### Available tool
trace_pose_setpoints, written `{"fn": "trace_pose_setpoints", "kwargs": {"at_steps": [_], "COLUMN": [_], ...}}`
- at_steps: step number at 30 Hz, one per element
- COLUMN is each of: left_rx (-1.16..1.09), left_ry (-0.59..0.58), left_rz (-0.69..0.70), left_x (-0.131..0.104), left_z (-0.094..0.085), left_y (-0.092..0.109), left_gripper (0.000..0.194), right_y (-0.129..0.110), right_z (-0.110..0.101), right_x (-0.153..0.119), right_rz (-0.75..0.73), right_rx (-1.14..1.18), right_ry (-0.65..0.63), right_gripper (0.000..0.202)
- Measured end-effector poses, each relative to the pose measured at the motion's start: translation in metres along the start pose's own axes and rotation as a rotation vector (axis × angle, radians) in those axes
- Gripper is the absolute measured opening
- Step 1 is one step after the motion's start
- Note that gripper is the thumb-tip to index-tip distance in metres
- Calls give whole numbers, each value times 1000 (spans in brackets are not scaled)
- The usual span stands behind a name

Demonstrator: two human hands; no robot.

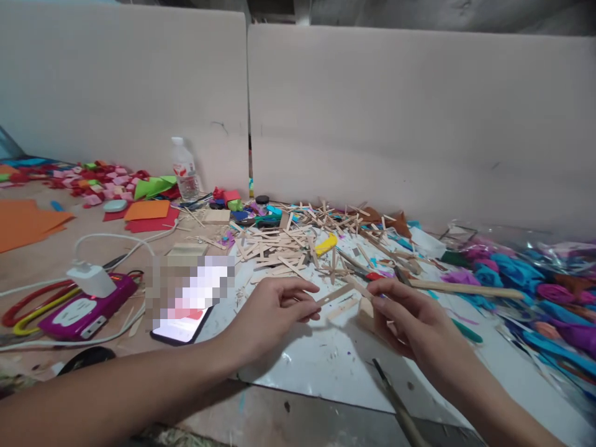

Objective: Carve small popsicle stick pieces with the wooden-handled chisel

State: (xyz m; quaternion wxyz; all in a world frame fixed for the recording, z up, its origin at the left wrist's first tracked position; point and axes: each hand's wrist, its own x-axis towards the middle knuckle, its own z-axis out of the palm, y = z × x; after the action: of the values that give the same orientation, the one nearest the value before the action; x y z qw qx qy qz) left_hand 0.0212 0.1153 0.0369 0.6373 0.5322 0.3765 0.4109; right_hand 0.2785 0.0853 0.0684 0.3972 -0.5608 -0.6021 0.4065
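Observation:
My left hand [279, 307] pinches one end of a flat wooden craft stick [336, 294] between thumb and fingers. From the other side, my right hand [410, 316] grips a second short wooden stick [361, 287], and the two sticks meet at an angle in the gap between my hands. Whether they are joined or only touching I cannot tell. Just behind my right fingers a small wooden block [365, 309] is partly hidden. Beneath both hands lies a white board [316, 366], with another loose stick [343, 309] on it.
Past my hands spreads a heap of craft sticks [279, 248] with a yellow tool [326, 244]. A thin dark-tipped tool [395, 397] lies near my right wrist. To the left are a lit phone [186, 326], a purple power strip [88, 310] and a bottle [185, 171]; coloured crepe paper [507, 273] sits right.

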Motion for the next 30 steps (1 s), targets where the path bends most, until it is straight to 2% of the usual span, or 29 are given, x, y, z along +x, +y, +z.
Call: {"fn": "trace_pose_setpoints", "kwargs": {"at_steps": [4, 8, 14, 18, 24, 27, 30], "left_rx": [11, 40, 129, 184, 384, 545, 675], "left_ry": [44, 77, 81, 92, 104, 121, 139], "left_rz": [-16, -28, -36, -10, 165, 342, 530], "left_x": [-1, -2, -2, -3, -6, -9, -11], "left_z": [1, 2, 2, 2, 0, -5, -9], "left_y": [-3, -3, -3, -5, -12, -16, -20], "left_gripper": [35, 39, 23, 17, 14, 13, 14], "right_y": [7, 11, 13, 12, 15, 18, 18], "right_z": [6, 20, 25, 24, 32, 38, 41], "right_x": [-6, -13, -16, -16, -21, -25, -27], "right_rz": [6, -1, -20, -8, 16, 12, -35], "right_rx": [72, 68, -28, -73, -70, -71, -109], "right_ry": [-17, -90, -153, -193, -216, -228, -176], "right_gripper": [57, 67, 51, 49, 56, 58, 46]}}
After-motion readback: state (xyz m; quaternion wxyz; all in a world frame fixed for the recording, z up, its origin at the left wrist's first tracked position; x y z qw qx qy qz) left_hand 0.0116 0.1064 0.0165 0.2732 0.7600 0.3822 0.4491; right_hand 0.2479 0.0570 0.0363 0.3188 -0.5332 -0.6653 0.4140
